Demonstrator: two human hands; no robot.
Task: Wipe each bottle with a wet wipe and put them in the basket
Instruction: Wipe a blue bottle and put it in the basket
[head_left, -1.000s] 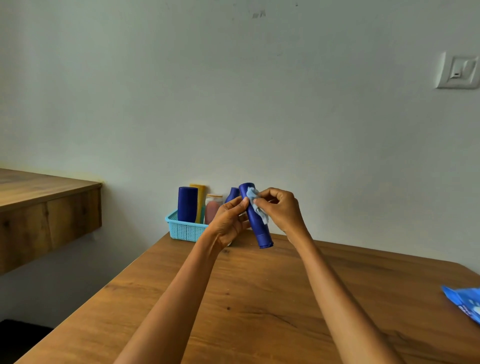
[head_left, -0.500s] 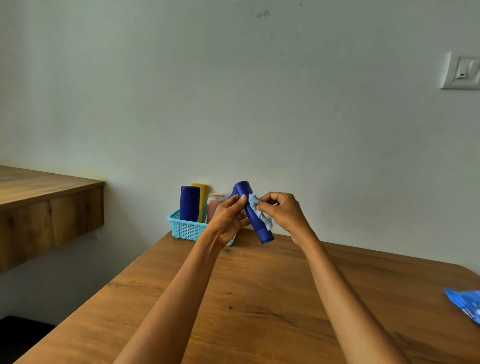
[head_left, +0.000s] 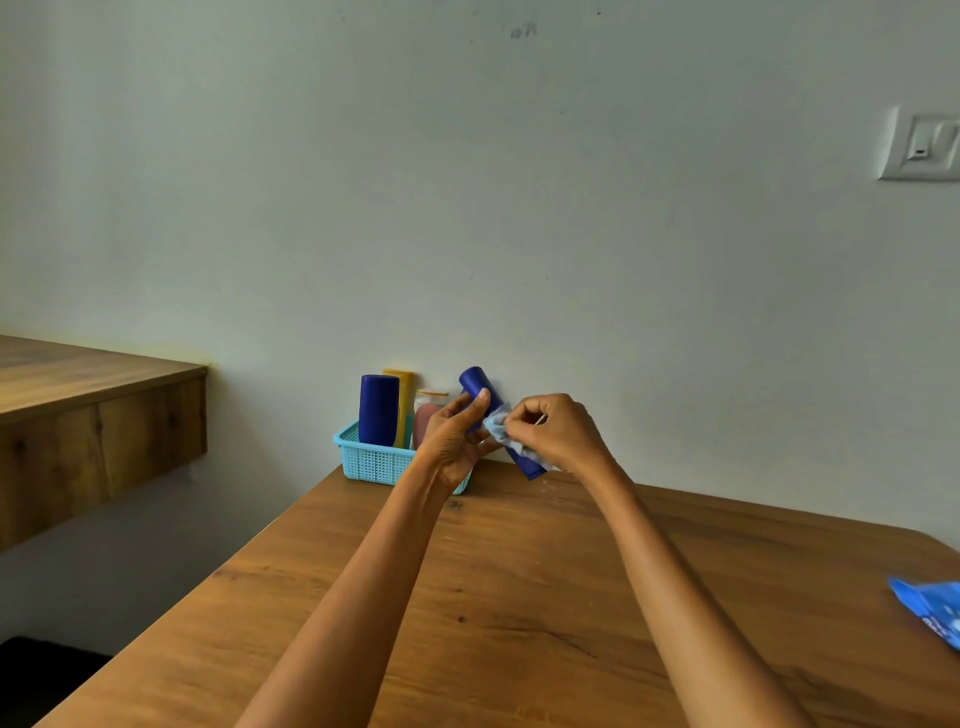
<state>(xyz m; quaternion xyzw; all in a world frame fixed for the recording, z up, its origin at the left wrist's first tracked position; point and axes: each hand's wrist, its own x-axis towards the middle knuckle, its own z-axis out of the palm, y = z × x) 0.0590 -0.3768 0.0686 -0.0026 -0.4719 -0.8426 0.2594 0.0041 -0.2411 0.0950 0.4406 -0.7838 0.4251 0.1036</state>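
A dark blue bottle tilts in the air above the table's far edge, gripped by the left hand; right hand fingers pinch a wet wipe against it. Just left, the basket holds three bottles.

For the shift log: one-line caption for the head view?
Left hand holds blue bottle while right hand wipes it with wet wipe beside basket.

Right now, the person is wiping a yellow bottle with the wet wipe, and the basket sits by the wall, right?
Not quite. In the head view the bottle being wiped is a dark blue bottle, held in the left hand while the right hand rubs the wet wipe on it. The yellow bottle stands in the basket by the wall.
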